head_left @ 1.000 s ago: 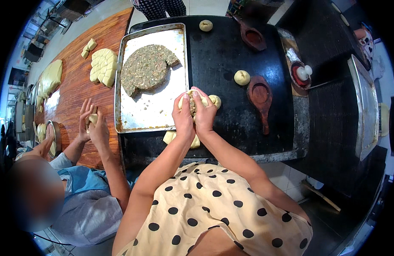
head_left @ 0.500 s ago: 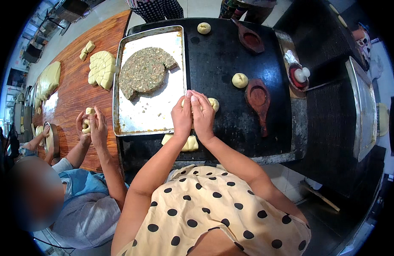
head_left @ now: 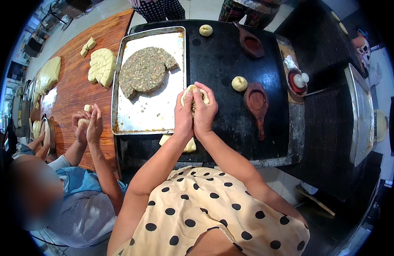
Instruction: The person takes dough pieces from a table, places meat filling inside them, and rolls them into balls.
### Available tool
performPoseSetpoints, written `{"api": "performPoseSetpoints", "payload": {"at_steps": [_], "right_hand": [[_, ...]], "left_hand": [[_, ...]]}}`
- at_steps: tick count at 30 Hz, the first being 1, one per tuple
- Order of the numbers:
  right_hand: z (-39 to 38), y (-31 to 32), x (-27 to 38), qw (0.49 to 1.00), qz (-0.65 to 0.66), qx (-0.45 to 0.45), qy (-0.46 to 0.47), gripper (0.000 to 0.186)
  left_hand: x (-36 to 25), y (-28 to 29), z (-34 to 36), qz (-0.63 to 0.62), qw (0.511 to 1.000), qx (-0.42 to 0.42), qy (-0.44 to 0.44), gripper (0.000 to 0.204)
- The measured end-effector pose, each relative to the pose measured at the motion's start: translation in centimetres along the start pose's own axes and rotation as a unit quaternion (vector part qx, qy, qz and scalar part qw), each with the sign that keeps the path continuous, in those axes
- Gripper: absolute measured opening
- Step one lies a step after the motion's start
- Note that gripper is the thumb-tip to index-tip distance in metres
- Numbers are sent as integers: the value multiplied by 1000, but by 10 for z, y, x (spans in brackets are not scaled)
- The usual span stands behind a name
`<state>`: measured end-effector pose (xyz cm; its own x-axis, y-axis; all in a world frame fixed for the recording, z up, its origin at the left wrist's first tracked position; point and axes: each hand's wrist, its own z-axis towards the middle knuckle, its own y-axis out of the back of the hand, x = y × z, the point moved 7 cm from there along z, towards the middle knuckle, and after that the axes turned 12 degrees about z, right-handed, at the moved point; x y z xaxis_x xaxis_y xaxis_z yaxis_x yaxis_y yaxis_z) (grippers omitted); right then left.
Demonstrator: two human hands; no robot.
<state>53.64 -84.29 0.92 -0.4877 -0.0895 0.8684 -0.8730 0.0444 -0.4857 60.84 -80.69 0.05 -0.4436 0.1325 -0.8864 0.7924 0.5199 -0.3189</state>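
A filled piece of dough (head_left: 191, 89) is being worked right now, gripped between the left hand (head_left: 184, 113) and the right hand (head_left: 205, 113)! Both hands are curled round it, the left against its left side, the right against its right, thumbs laid along the front; a speck of filling is seen in the gap. The dough is held at the fingers, beside the right edge of the metal tray (head_left: 163, 121), toward its near corner. On that tray, a notched slab of filling (head_left: 148, 70) is set nearer the far edge. Cut dough pieces (head_left: 189, 146) are laid by the near edge of the black table (head_left: 218, 64), partly covered by the left forearm. To the right, a dough ball (head_left: 239, 83) is placed just beside a wooden mould (head_left: 257, 104), near the table's right edge.
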Motion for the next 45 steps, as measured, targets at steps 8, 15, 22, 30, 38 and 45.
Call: {"api": "performPoseSetpoints", "payload": {"at_steps": [8,15,22,30,38,45], "right_hand": [[-1,-4,22,988,-68,118,77,35],[8,-2,16,996,23,65,-51,49],[-2,-2,11,991,-105,50,64,34],[2,4,25,974,-91,26,205,30],[1,2,29,986,-53,112,113,43],[4,8,41,986,-57,149,47,54]], "left_hand": [[-6,14,5,-13,999,51,-1,32],[-7,10,13,20,996,50,69,44],[15,21,-7,35,997,-61,-23,38],[-23,6,4,240,962,9,-129,43],[-15,12,-6,49,998,22,19,40],[-18,-1,-16,163,980,80,79,43]]}}
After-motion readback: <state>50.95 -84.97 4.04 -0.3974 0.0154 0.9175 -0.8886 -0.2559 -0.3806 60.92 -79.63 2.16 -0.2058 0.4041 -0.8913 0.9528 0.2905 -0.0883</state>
